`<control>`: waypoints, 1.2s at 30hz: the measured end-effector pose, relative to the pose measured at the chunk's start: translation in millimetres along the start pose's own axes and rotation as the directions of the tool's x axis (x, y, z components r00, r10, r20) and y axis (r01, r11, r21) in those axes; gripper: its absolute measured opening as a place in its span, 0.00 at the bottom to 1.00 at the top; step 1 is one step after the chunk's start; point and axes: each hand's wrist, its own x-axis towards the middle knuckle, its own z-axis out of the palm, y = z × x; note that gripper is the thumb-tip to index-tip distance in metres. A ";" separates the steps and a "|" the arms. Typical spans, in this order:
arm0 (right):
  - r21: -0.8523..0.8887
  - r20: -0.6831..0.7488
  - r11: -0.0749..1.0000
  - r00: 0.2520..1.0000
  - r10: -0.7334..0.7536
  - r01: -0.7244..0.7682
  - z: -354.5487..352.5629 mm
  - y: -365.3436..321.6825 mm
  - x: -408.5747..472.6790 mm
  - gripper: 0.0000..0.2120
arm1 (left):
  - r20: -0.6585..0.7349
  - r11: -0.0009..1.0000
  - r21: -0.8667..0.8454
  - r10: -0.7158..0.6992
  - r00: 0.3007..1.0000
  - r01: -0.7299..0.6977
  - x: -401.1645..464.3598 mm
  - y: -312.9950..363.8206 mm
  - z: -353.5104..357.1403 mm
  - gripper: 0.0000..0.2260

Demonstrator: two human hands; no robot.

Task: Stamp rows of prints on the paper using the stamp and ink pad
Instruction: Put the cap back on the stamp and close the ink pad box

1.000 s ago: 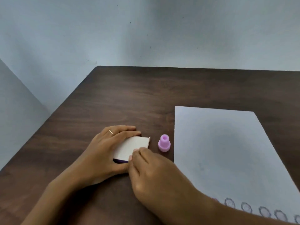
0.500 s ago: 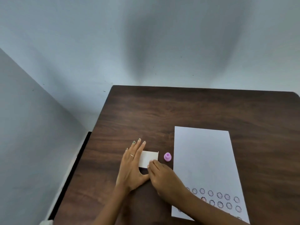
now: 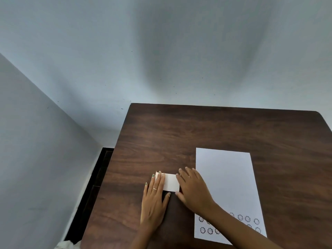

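Head view: two hands lie flat on one dark wooden table (image 3: 215,128). Left hand (image 3: 154,200), fingers together, covers the left end of one white ink pad box (image 3: 170,182); right hand (image 3: 194,189), fingers slightly spread, touches its right end. One paper (image 3: 224,177) beside it shows two partly hidden rows of prints (image 3: 248,218); stamp not visible

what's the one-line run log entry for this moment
left hand flat on white box | right hand at its right end | paper near end stamped | stamp hidden
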 end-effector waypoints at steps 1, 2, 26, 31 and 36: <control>-0.037 0.052 0.999 0.998 -0.027 0.029 4.0 -2.2 3.4 0.27 | 0.004 1.000 0.005 0.001 1.000 -0.001 0.7 -2.5 0.7 0.27; -0.060 0.084 0.995 0.994 -0.069 0.074 7.8 -4.7 5.7 0.28 | 0.002 1.000 0.011 0.005 1.000 -0.005 0.9 -4.3 0.9 0.27; 0.090 0.126 0.996 0.992 0.000 -0.012 10.0 31.4 112.0 0.17 | 0.030 1.000 0.007 0.024 0.999 -0.024 103.3 -1.9 -2.3 0.28; 0.253 0.077 0.963 0.995 0.071 -0.088 1.5 38.4 106.8 0.21 | -0.002 0.997 0.078 0.000 1.000 0.000 95.8 0.8 -2.4 0.28; 0.344 0.004 0.920 0.981 0.196 -0.185 -11.7 56.8 79.9 0.16 | -0.068 0.994 0.109 -0.008 0.998 0.015 74.6 9.5 2.1 0.28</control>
